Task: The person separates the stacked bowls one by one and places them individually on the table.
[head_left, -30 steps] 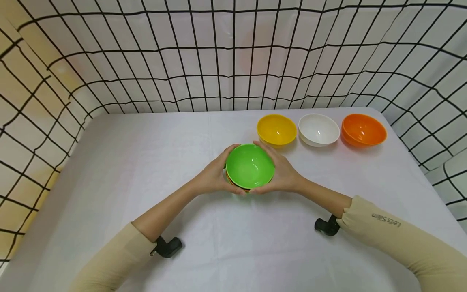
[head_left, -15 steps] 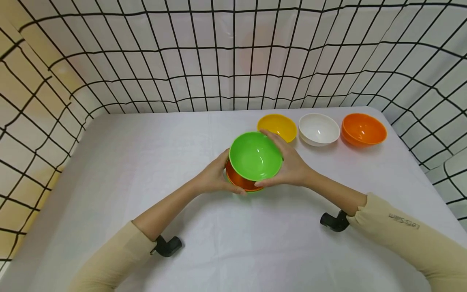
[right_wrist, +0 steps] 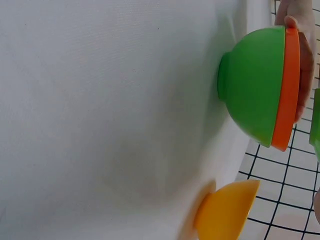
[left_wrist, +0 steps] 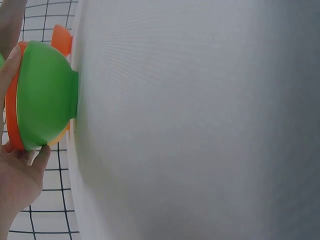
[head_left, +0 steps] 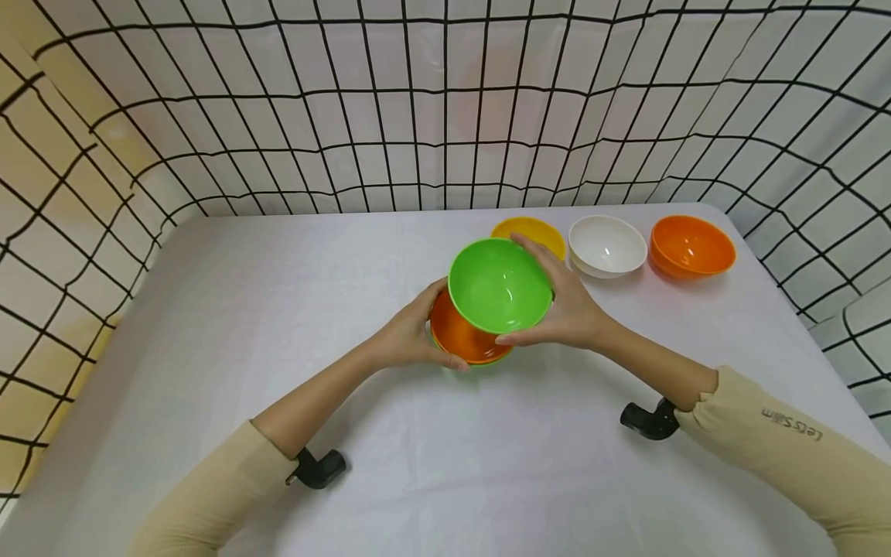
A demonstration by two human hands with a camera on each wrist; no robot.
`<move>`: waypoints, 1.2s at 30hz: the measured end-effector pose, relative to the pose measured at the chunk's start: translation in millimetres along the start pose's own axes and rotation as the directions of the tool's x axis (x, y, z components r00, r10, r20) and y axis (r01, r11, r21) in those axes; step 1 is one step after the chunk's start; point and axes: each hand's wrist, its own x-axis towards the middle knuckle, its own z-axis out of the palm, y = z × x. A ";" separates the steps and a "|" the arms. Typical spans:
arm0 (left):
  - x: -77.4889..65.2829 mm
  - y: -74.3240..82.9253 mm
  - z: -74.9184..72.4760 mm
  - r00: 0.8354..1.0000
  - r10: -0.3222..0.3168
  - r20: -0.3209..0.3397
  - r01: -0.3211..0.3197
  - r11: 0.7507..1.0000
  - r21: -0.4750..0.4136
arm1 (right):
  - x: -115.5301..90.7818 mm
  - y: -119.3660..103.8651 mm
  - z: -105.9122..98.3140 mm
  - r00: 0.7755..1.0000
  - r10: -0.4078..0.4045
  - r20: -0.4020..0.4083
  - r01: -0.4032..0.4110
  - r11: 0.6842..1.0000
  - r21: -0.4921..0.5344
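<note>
In the head view my right hand holds a green bowl by its side, thumb near and fingers at the far rim. That bowl hangs raised and slightly tilted, partly over an orange bowl. The orange bowl sits nested inside a second green bowl, whose foot meets the white cloth in the right wrist view. My left hand grips this nested pair from the left side. From the left wrist, the lower green bowl shows with the orange rim above it.
A yellow bowl, partly hidden by the right hand and raised bowl, stands in the back row. Beside it are a white bowl and another orange bowl. Black wire mesh surrounds the back and sides of the white-covered table.
The right hand has lifted the top green bowl out of the stack, moving it up and to the right, uncovering the orange bowl. The left hand has stayed on the nested pair.
</note>
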 end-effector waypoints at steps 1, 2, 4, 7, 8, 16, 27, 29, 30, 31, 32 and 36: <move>-0.1 0.1 0.1 1.000 0.002 -0.001 -0.002 1.000 -0.002 | -0.4 -0.3 -0.1 1.000 0.001 0.001 -0.001 1.000 -0.002; -0.1 0.2 0.1 1.000 0.000 0.000 0.000 1.000 -0.004 | -1.1 -0.6 -0.4 1.000 0.005 0.001 -0.005 1.000 -0.007; 0.3 0.0 0.4 1.000 -0.014 0.004 0.014 1.000 -0.003 | -2.5 -0.9 -1.7 1.000 0.008 0.000 -0.008 1.000 -0.011; 3.5 -14.3 2.6 1.000 -0.019 0.003 0.019 1.000 0.010 | -5.2 -1.2 -5.5 1.000 0.020 -0.009 -0.020 1.000 0.009; 3.6 -14.6 2.6 1.000 -0.025 0.004 0.025 1.000 0.012 | -6.5 -1.2 -7.0 1.000 0.027 -0.013 -0.027 0.999 0.017; 3.0 -14.2 1.6 0.999 -0.044 0.003 0.044 0.999 0.023 | -21.4 3.9 -21.7 0.991 0.121 -0.049 -0.119 0.992 0.046; 3.2 -11.6 1.2 0.997 -0.069 0.019 0.068 0.997 0.022 | -41.5 14.6 -44.0 0.965 0.237 -0.116 -0.243 0.969 -0.043; 1.5 -4.2 0.1 0.997 -0.074 0.025 0.074 0.997 0.018 | -45.3 16.3 -48.3 0.962 0.243 -0.127 -0.251 0.967 -0.053; 0.5 0.1 -0.7 0.997 -0.076 0.029 0.075 0.997 0.015 | -47.6 17.1 -50.6 0.959 0.248 -0.134 -0.258 0.965 -0.057; -0.6 5.3 -1.7 0.997 -0.076 0.033 0.076 0.997 0.012 | -49.9 18.1 -52.8 0.957 0.253 -0.141 -0.263 0.963 -0.061; -1.8 10.3 -2.6 0.996 -0.077 0.037 0.077 0.997 0.010 | -52.2 19.3 -54.9 0.955 0.259 -0.148 -0.270 0.961 -0.063; -5.2 22.6 -5.2 0.996 -0.077 0.040 0.077 0.997 0.005 | -60.8 24.1 -61.8 0.948 0.266 -0.172 -0.283 0.956 -0.082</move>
